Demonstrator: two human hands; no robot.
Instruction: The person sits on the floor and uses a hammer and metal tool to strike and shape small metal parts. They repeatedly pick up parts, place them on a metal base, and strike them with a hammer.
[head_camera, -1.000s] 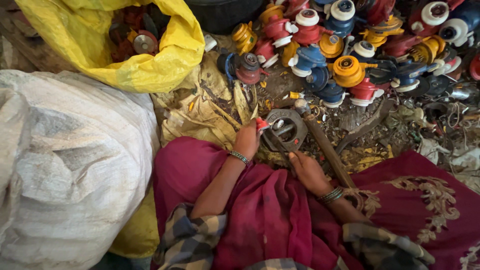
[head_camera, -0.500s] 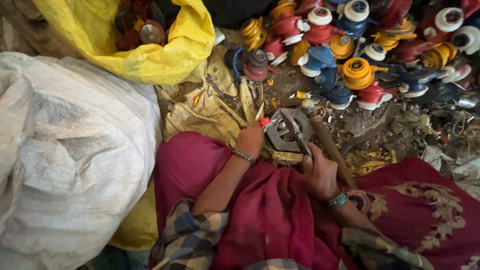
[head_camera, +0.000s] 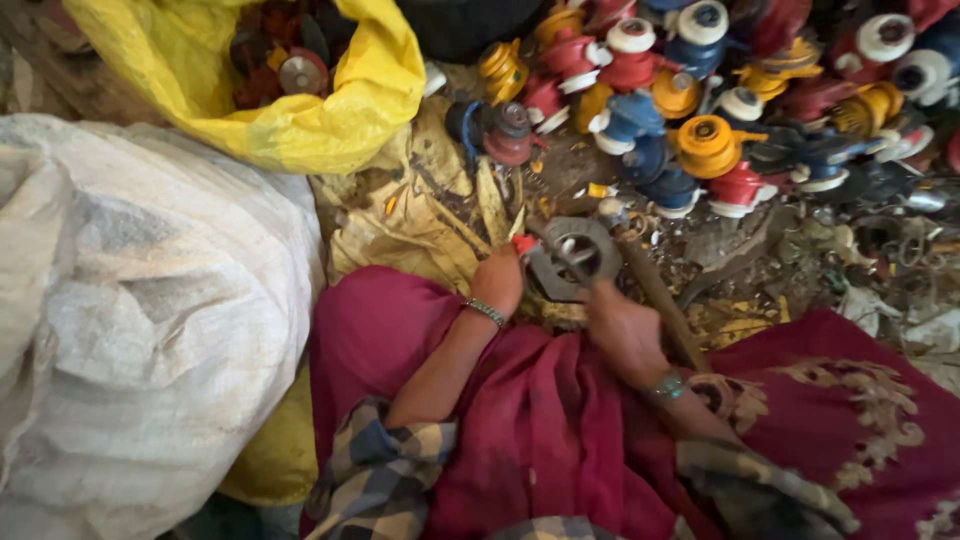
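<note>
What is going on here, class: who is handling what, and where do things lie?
A seated person in red cloth works over a grey metal ring on the littered ground. The left hand pinches a small red piece at the ring's edge; the right hand, blurred, grips a dark tool across it. Coloured plastic parts are heaped beyond, between a yellow sack and a white sack.

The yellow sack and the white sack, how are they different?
The yellow sack gapes open at the top, so red and dark round parts show inside; the white sack shows nothing of its contents. The yellow sack lies further off, beside the pile of coloured parts; the white sack bulges closer, on the person's left, and fills more of the picture. Both look like woven, crumpled sacks.
</note>
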